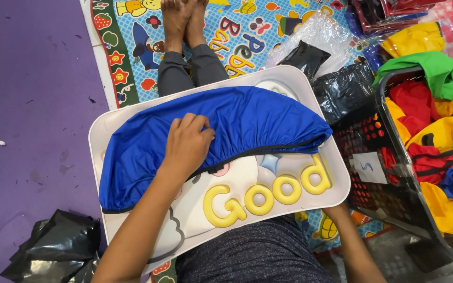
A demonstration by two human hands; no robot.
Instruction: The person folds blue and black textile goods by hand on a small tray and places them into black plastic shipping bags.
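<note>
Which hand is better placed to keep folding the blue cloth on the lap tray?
Left, probably. The left hand rests on the blue cloth. The right hand is hidden under the white tray's near edge; only its forearm shows.

A: The cloth (221, 131) is plain royal blue with a thin black edge; the lap tray (132, 112) under it is white with raised yellow letters (268, 191) and a pale blue star (271, 162).

B: The play mat (237, 31) is a bright cartoon print with a green border; the floor mat (32, 89) is purple. The basket (378, 136) is black, filled with yellow, red, green and blue fabric (446, 120).
</note>
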